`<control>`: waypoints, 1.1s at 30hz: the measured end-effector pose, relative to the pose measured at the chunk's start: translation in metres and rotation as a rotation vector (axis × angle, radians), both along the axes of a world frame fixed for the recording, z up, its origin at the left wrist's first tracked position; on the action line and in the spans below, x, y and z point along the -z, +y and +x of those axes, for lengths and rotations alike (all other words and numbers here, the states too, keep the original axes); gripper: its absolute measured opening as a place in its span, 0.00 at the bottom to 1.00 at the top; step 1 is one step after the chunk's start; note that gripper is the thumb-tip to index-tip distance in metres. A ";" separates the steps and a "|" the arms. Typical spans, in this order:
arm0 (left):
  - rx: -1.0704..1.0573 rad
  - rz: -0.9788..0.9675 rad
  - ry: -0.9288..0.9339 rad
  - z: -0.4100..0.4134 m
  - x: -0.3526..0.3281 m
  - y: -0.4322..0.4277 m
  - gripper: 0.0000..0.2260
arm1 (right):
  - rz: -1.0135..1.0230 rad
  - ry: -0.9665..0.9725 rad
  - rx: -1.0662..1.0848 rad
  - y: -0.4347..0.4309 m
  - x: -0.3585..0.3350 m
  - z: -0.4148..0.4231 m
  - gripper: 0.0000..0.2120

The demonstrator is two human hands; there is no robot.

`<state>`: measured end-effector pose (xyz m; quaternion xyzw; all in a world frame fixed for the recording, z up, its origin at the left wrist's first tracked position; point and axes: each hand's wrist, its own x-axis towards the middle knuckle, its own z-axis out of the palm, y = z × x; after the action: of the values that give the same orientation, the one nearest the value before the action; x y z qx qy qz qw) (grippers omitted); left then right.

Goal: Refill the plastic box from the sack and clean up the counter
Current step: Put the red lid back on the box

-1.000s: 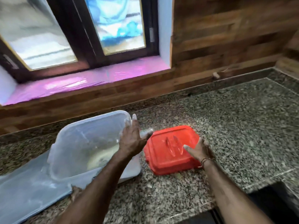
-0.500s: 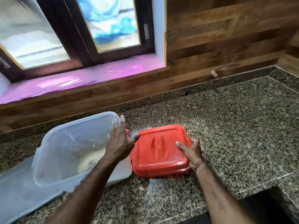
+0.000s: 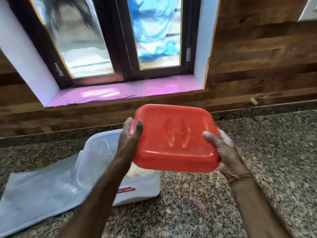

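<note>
- Red square plastic lid (image 3: pixel 175 140): held tilted in the air above the speckled granite counter (image 3: pixel 274 152).
- Left hand (image 3: pixel 131 134): grips the lid's left rim, thumb on top.
- Right hand (image 3: pixel 223 148): grips the right rim, thumb on top, fingers underneath.
- Translucent plastic box (image 3: pixel 96 152): open on the counter below, pale powder inside, partly over a flat pale-blue sack (image 3: pixel 39 191).

We see a bright orange-red lid (image 3: pixel 175 140). Left of the lid, the plastic box (image 3: pixel 96 152) is cloudy white with a red-and-blue label (image 3: pixel 126 189), and the sack (image 3: pixel 34 194) is pale blue-grey. Right of the lid, the counter (image 3: pixel 274 152) is speckled grey, black and beige. Above the lid is a glossy pink sill (image 3: pixel 128 91).
</note>
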<state>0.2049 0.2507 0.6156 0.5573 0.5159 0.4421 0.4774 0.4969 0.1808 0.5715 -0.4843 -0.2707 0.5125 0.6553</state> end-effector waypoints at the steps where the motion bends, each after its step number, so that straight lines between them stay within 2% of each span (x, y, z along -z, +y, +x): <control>1: -0.058 0.027 -0.003 -0.020 -0.002 0.000 0.41 | -0.004 0.000 -0.023 0.010 -0.005 -0.022 0.29; 7: -0.299 -0.056 0.102 -0.145 0.022 0.009 0.41 | -0.107 -0.316 -0.076 0.056 0.004 -0.141 0.31; 9: -0.330 -0.100 0.142 -0.170 0.039 0.015 0.39 | -0.155 -0.480 -0.067 0.060 0.008 -0.166 0.33; 11: -0.335 -0.162 0.179 -0.184 0.056 0.021 0.41 | -0.171 -0.591 -0.069 0.062 0.016 -0.176 0.30; 13: -0.298 -0.207 0.193 -0.186 0.067 0.023 0.45 | -0.190 -0.582 -0.093 0.061 0.024 -0.177 0.30; 15: -0.254 -0.220 0.183 -0.179 0.065 0.019 0.46 | -0.230 -0.567 -0.117 0.057 0.027 -0.176 0.33; 17: -0.244 -0.233 0.134 -0.177 0.073 0.023 0.44 | -0.244 -0.548 -0.110 0.052 0.029 -0.176 0.34; 20: -0.225 -0.311 0.030 -0.181 0.076 0.033 0.47 | -0.276 -0.465 -0.145 0.051 0.022 -0.177 0.32; 21: -0.210 -0.323 -0.026 -0.182 0.074 0.034 0.44 | -0.284 -0.411 -0.163 0.051 0.018 -0.176 0.32; 23: -0.192 -0.328 -0.076 -0.181 0.065 0.030 0.30 | -0.290 -0.332 -0.165 0.050 0.010 -0.177 0.33; 24: -0.197 -0.318 -0.056 -0.181 0.062 0.025 0.26 | -0.295 -0.325 -0.156 0.048 0.007 -0.178 0.34; 25: -0.216 -0.295 0.000 -0.182 0.059 0.020 0.27 | -0.301 -0.326 -0.150 0.043 0.005 -0.180 0.35; 28: -0.353 -0.145 0.411 -0.187 0.054 -0.003 0.41 | -0.364 -0.341 -0.103 0.020 0.011 -0.185 0.43; 29: -0.393 -0.110 0.455 -0.188 0.054 -0.012 0.42 | -0.404 -0.348 -0.075 0.011 0.015 -0.186 0.46; 31: -0.371 -0.086 0.396 -0.192 0.054 -0.025 0.43 | -0.452 -0.434 0.027 -0.001 0.022 -0.189 0.53; 33: -0.328 -0.072 0.328 -0.193 0.056 -0.028 0.44 | -0.464 -0.745 0.171 -0.003 0.024 -0.192 0.54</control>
<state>0.0117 0.2224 0.5597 0.5128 0.6856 0.3986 0.3287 0.3048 0.1780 0.5477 -0.7909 -0.3251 0.2942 0.4270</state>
